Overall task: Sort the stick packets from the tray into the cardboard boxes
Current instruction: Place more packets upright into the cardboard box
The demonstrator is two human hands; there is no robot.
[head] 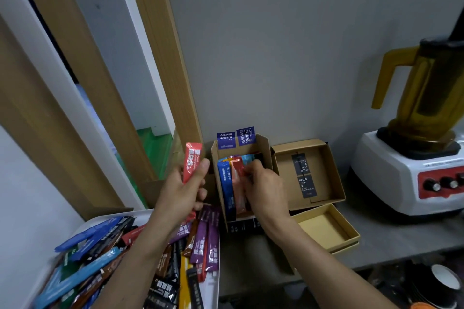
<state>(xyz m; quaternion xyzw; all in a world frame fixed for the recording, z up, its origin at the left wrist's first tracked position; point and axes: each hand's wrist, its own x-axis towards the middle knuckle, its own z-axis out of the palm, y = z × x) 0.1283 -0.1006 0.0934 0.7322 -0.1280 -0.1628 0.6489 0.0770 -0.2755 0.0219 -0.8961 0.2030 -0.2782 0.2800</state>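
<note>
Red and upright, a stick packet [192,162] is held at centre frame, pinched between the thumb and curled fingers of the left hand [183,190], its top standing clear above them. Just to the right, the right hand [263,188] is reached into the tall cardboard box [265,150], fingertips curled on a second red packet [238,178] beside blue ones. A white tray [105,218] heaped with packets is seen at lower left.

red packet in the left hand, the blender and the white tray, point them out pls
red packet [192,158]: head view, on its printed upper half
blender [391,170]: head view, on the white base, left of the knobs
white tray [105,218]: head view, on the bare far rim
</note>
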